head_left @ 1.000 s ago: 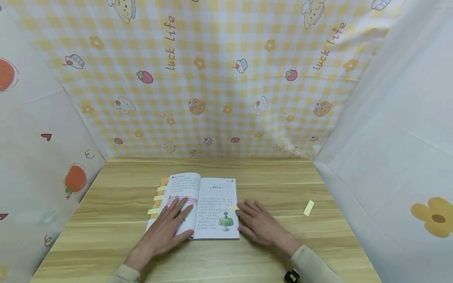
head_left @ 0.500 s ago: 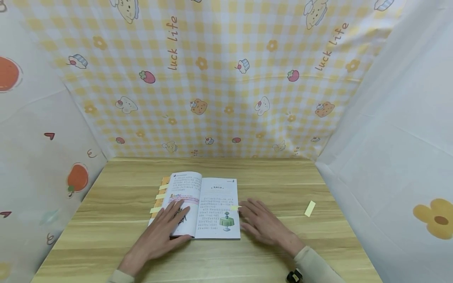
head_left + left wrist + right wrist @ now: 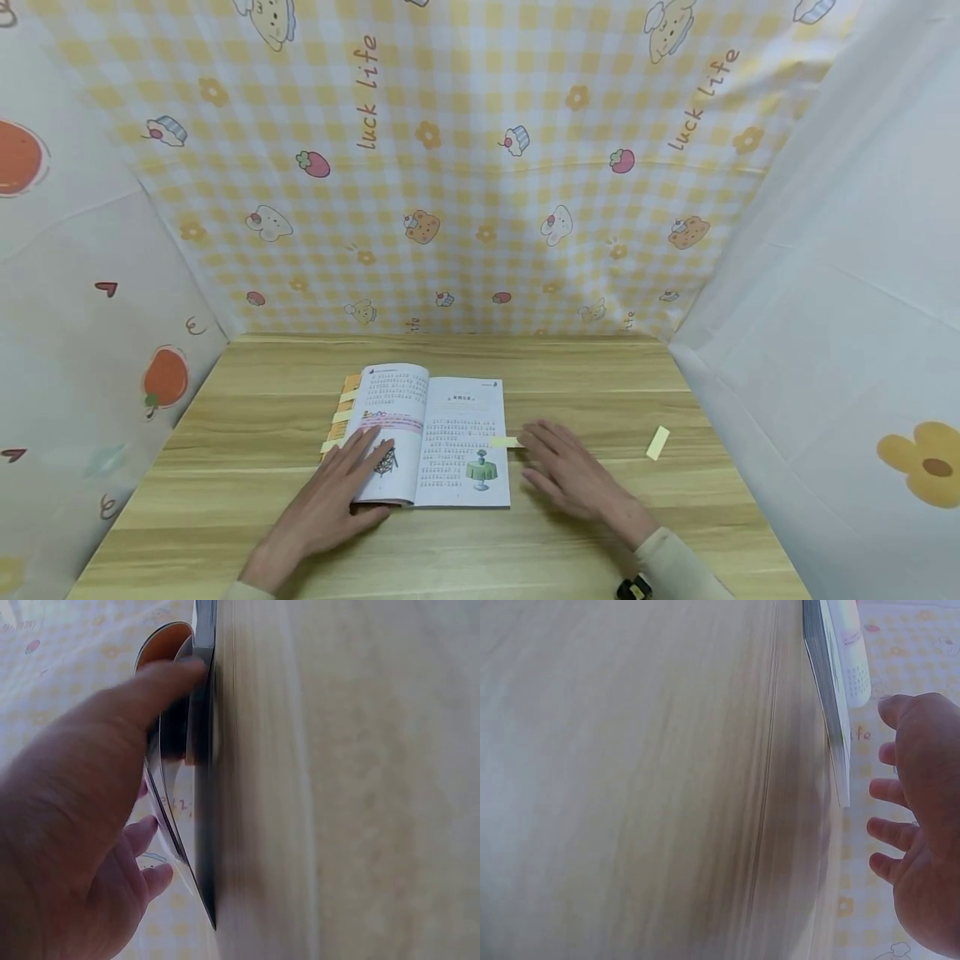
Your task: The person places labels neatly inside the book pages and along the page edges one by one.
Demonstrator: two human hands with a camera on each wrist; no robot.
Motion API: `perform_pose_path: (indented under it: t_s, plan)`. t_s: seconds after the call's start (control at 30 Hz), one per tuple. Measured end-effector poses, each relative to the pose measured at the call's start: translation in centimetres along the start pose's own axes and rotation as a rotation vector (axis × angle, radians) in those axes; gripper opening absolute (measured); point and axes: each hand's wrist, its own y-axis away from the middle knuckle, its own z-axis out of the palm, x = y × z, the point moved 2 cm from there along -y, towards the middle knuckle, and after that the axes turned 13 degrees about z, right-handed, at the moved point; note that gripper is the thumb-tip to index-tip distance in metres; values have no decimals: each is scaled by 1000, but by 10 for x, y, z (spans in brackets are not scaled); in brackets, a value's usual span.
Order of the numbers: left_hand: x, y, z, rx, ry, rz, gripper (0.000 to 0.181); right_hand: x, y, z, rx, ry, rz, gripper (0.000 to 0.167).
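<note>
An open book (image 3: 461,408) with printed pages lies on the table, its left page bowed upward. My left hand (image 3: 318,508) rests its outstretched fingers on the lower left page. In the left wrist view, the thumb (image 3: 161,686) is at the book's bottom edge. A pale yellow sticky tab (image 3: 504,442) sticks out from the right page's outer edge. Just right of that tab is my right hand (image 3: 573,475), fingers relaxed and holding nothing. The right wrist view shows its fingers (image 3: 889,791) apart from the book (image 3: 829,697).
Another pale yellow sticky tab (image 3: 657,442) lies on the wooden table (image 3: 570,542), right of the hand. Several yellow tabs (image 3: 339,429) poke out along the book's left side. A checked cloth (image 3: 480,183) hangs behind, with white cloth on both sides.
My right hand has drawn off the page edge to the right, leaving more of the tab visible. My left hand has slid left and nearer, uncovering a drawing on the left page.
</note>
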Motion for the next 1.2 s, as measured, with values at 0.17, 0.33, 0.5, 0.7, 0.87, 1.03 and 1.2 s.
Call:
perform_pose_path:
  t_s: [0.17,0.33,0.5,0.7,0.87,1.03,1.2]
  plan:
    - [-3,2,-1,9,-19,2,100,4,4,-3,11,3,21,58]
    - [-5,3,-1,9,-16,-9,95,7,6,-5,29,20,12,57]
    - [-6,4,-3,15,-11,-15,93,9,6,-7,42,35,14,58]
    - [-8,5,-5,16,3,-32,94,11,7,-10,38,27,28,60]
    - [-11,8,-8,44,3,-30,97,13,6,-11,39,17,28,59]
    - [-15,10,-11,107,-19,16,99,14,6,-11,45,-9,23,54]
    - [-17,10,-15,178,-49,78,99,14,5,-12,54,-3,24,51]
